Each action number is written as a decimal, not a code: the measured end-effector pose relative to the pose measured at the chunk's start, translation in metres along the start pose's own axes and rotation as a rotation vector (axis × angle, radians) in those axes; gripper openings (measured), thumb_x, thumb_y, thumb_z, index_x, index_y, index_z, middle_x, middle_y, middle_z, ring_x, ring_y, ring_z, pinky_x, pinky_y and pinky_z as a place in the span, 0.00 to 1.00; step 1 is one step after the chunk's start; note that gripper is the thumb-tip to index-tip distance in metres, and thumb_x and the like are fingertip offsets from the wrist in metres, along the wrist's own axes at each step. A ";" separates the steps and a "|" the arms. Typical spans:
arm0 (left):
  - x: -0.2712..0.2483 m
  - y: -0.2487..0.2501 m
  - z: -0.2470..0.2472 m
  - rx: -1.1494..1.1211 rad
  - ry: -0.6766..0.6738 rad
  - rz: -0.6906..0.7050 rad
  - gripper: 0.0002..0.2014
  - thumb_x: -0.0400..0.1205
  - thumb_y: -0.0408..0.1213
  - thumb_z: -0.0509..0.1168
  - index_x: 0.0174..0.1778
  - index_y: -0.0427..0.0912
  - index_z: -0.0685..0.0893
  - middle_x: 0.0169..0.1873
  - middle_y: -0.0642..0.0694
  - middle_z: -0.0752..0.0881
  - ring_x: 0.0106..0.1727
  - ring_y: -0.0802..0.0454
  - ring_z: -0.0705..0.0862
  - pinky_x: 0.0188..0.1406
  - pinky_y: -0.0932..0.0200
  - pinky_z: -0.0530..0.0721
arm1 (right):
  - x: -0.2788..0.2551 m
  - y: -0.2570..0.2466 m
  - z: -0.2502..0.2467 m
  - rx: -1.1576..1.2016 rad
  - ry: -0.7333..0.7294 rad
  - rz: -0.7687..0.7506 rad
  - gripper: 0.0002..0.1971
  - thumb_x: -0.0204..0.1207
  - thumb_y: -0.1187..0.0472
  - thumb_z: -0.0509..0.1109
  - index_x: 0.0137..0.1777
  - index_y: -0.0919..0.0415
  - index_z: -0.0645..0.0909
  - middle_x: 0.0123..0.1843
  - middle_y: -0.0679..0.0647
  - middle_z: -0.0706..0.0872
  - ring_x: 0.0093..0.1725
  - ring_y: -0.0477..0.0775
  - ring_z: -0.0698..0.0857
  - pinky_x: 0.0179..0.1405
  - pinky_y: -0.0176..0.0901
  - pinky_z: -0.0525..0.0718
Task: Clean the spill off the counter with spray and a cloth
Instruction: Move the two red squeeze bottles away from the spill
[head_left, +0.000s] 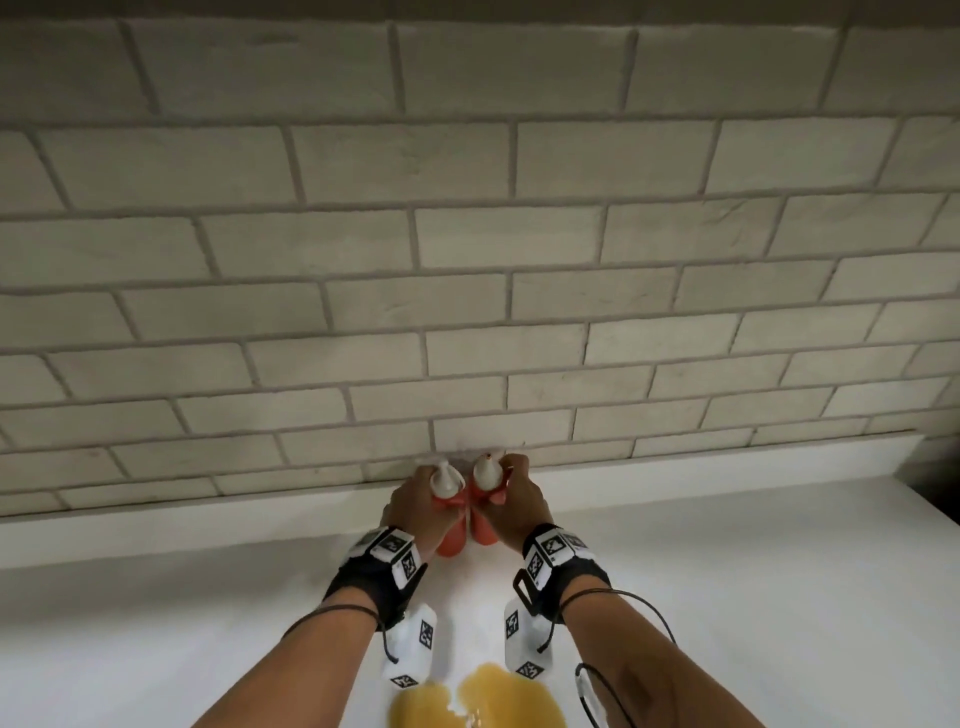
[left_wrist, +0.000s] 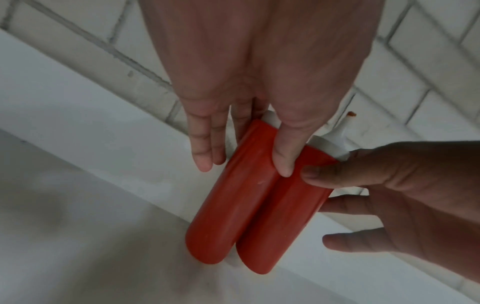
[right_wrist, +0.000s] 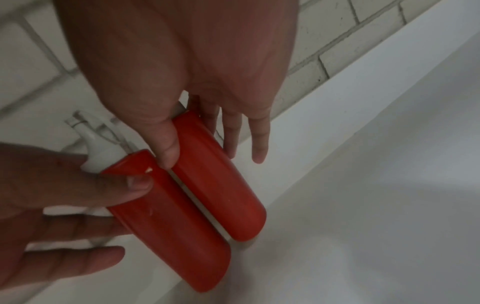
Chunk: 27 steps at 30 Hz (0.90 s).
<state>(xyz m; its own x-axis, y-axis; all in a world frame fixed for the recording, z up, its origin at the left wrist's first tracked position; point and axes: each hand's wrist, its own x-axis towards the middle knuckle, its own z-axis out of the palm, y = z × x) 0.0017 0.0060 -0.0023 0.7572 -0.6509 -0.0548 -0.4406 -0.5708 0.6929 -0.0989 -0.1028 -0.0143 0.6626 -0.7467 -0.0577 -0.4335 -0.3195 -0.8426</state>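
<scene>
The orange-yellow spill (head_left: 447, 699) lies on the white counter (head_left: 156, 597) at the near edge, between the forearms. Well beyond it, against the low white upstand (head_left: 727, 465) under the brick-tile wall (head_left: 467, 234), stand two red bottles with white nozzle caps (side by side, touching). The left hand (head_left: 413, 501) grips the left bottle (head_left: 451, 540), thumb across its front; the right hand (head_left: 511, 501) holds the right bottle (head_left: 483, 530) likewise.
</scene>
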 end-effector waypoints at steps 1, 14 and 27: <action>-0.003 -0.001 -0.003 -0.036 0.011 0.031 0.24 0.73 0.45 0.75 0.66 0.50 0.80 0.55 0.47 0.88 0.62 0.39 0.86 0.60 0.51 0.82 | -0.006 -0.001 -0.006 0.014 0.025 -0.028 0.24 0.72 0.50 0.73 0.61 0.51 0.64 0.56 0.58 0.87 0.56 0.65 0.86 0.54 0.53 0.83; -0.129 0.025 -0.032 -0.391 -0.029 0.352 0.29 0.80 0.34 0.74 0.74 0.58 0.73 0.59 0.66 0.84 0.54 0.70 0.85 0.52 0.72 0.81 | -0.174 0.026 -0.118 0.325 0.174 -0.146 0.28 0.71 0.61 0.80 0.67 0.45 0.71 0.63 0.43 0.83 0.59 0.42 0.84 0.52 0.33 0.82; -0.217 0.074 0.110 -0.426 -0.281 0.384 0.33 0.78 0.35 0.76 0.68 0.76 0.72 0.57 0.74 0.85 0.57 0.62 0.87 0.46 0.68 0.87 | -0.278 0.148 -0.231 0.310 0.274 -0.046 0.28 0.73 0.61 0.78 0.67 0.36 0.75 0.62 0.36 0.85 0.62 0.40 0.84 0.51 0.35 0.85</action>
<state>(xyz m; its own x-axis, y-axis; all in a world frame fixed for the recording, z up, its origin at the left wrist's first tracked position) -0.2487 0.0501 -0.0177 0.4023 -0.9091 0.1077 -0.3812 -0.0594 0.9226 -0.4882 -0.0774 0.0009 0.4720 -0.8767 0.0930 -0.1750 -0.1966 -0.9647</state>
